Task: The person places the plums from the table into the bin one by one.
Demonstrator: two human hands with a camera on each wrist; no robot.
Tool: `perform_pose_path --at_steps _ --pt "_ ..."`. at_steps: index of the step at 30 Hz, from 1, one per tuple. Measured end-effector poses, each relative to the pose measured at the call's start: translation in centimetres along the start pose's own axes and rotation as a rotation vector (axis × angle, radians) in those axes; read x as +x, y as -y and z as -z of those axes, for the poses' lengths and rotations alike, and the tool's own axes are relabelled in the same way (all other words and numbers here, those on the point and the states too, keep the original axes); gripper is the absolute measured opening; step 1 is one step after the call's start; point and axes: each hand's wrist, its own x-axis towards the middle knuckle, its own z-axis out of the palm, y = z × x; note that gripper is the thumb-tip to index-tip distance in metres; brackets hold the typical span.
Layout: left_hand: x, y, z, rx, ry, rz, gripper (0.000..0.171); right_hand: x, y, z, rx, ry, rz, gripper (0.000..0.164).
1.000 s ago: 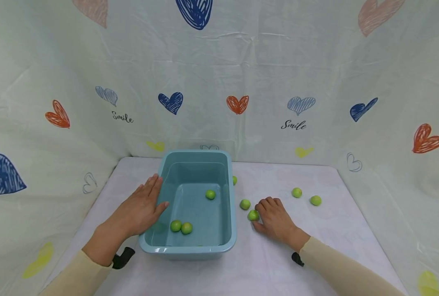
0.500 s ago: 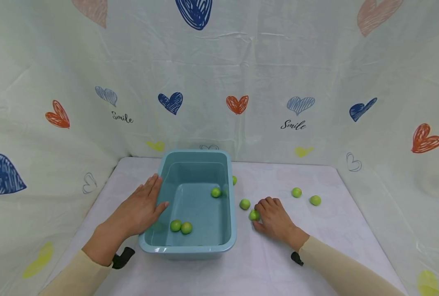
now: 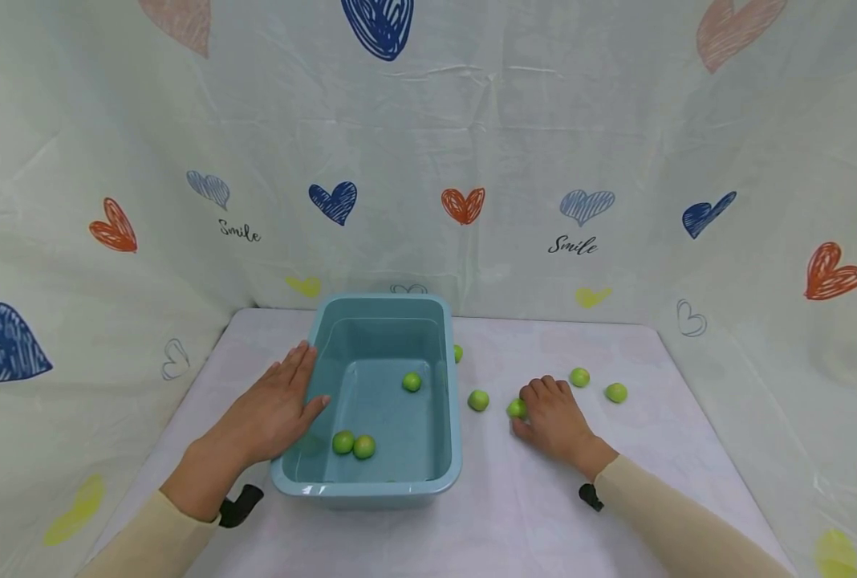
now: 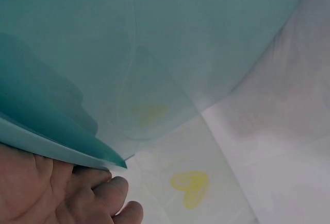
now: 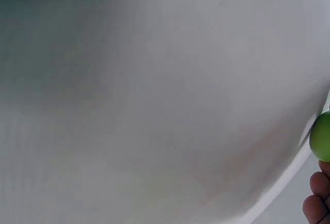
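Note:
My left hand lies along the left rim of a light blue plastic basin, fingers straight and thumb reaching over the inner side. In the left wrist view its fingers are close under the basin's edge. Right of the basin, my right hand pinches a small round green fruit between thumb and fingers, low over the table. That fruit shows only at the right edge of the right wrist view. Inside the basin are a pair of green fruits near the front and one green fruit farther back.
One loose green fruit lies between the basin and my right hand. Another fruit is partly hidden behind the basin's right wall. Two more fruits sit at the right. A heart-printed curtain surrounds the white table.
My right hand has moved right and slightly back with the fruit it pinches. The single fruit in the basin rolled right, then back left. My left hand has stayed put.

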Motion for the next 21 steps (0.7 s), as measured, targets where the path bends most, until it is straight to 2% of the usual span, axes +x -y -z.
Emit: perform_pose_path --at_steps 7,14,21 --pt "0.0 0.0 -0.1 0.0 -0.002 0.004 0.078 -0.1 -1.9 0.4 0.001 0.002 -0.045 0.036" --pt "0.0 0.0 -0.1 0.034 -0.019 -0.009 0.077 0.2 -3.1 0.4 -0.017 -0.08 -0.012 0.035" --pt "0.0 -0.1 0.1 0.044 -0.017 -0.01 0.077 0.6 -3.2 0.4 -0.029 -0.108 0.0 0.037"
